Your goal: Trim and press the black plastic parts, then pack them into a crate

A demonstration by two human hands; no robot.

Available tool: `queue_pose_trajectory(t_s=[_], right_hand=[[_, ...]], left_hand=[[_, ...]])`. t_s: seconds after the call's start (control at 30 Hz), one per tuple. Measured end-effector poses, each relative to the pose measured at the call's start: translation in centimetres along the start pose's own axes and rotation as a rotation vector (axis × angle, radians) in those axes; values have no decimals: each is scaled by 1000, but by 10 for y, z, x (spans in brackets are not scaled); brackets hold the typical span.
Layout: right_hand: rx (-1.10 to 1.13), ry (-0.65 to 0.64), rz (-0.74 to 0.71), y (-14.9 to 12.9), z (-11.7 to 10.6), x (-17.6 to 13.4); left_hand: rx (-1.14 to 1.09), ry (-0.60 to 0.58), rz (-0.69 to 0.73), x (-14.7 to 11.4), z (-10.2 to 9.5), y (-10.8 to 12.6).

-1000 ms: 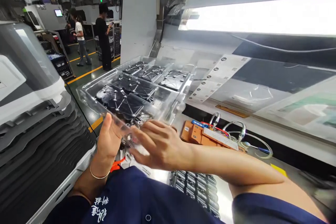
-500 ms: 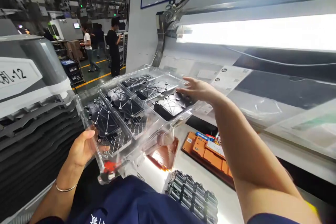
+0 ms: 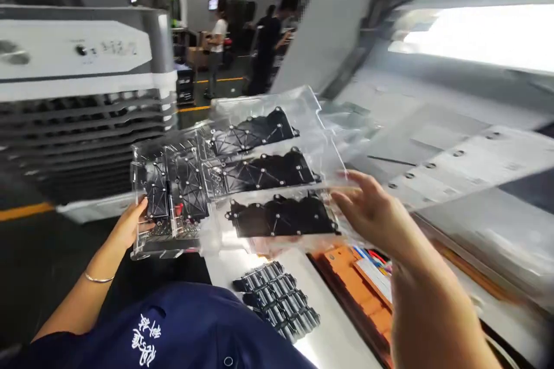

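Note:
A clear plastic tray (image 3: 322, 147) is held up in front of my body, its compartments holding several black plate-like parts (image 3: 283, 220) with ribs and small round bosses. My left hand (image 3: 130, 225) grips the tray's left edge, thumb on top and fingers showing through the plastic. At the opposite edge, my right hand (image 3: 374, 210) has its thumb and fingers closed on the tray's right side. Something small and red shows through the tray near the left compartments; I cannot make out what it is.
Below the tray, a dark ribbed block of cylinder-like pieces (image 3: 281, 302) lies on the white table (image 3: 341, 331). An orange fixture (image 3: 352, 277) sits to its right. A grey slatted machine (image 3: 86, 115) stands left. People (image 3: 216, 40) are in the background, near a bright lamp (image 3: 485, 29).
My view has turned left. The tray has swung round and come more level before me, with both hands still on it; the right hand now grips its right edge.

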State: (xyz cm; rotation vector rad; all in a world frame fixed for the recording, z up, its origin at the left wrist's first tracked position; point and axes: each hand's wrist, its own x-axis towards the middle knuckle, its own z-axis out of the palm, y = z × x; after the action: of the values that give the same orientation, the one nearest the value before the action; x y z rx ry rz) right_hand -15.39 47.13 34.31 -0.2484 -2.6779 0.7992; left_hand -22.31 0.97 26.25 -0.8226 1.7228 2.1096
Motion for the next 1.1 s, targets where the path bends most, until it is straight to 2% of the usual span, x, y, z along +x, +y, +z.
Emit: queue_pose_trajectory(t_s=[0.07, 0.13, 0.17, 0.27, 0.33, 0.4, 0.5, 0.6, 0.7, 0.87, 0.97, 1.1], right_hand=[[24, -129, -31, -8, 26, -11], [70, -236, -88, -11, 65, -16], [84, -252, -102, -13, 89, -17], [219, -536, -127, -31, 173, -10], [267, -734, -120, -63, 230, -8], [297, -864, -162, -111, 278, -13], [358, -1010, -304, -193, 334, -36], [389, -1200, -415, -273, 374, -71], [397, -1316, -491, -347, 409, -112], [364, -1408, -604, -462, 459, -183], [355, -1462, -649, -518, 487, -224], [369, -1472, -736, -571, 530, -278]], left_hand=[[-36, 104, -23, -20, -41, -36], [-87, 211, -38, -48, -80, -71], [-117, 272, -23, -63, -98, -87], [-210, 488, 31, -110, -146, -122], [-251, 621, 44, -139, -180, -138], [-277, 746, 2, -168, -215, -153], [-417, 909, -117, -207, -262, -183], [-583, 1008, -118, -239, -300, -213], [-647, 1057, -102, -268, -342, -236], [-690, 1142, -177, -317, -424, -246], [-749, 1221, -150, -340, -466, -245], [-800, 1341, -142, -356, -505, -254]])
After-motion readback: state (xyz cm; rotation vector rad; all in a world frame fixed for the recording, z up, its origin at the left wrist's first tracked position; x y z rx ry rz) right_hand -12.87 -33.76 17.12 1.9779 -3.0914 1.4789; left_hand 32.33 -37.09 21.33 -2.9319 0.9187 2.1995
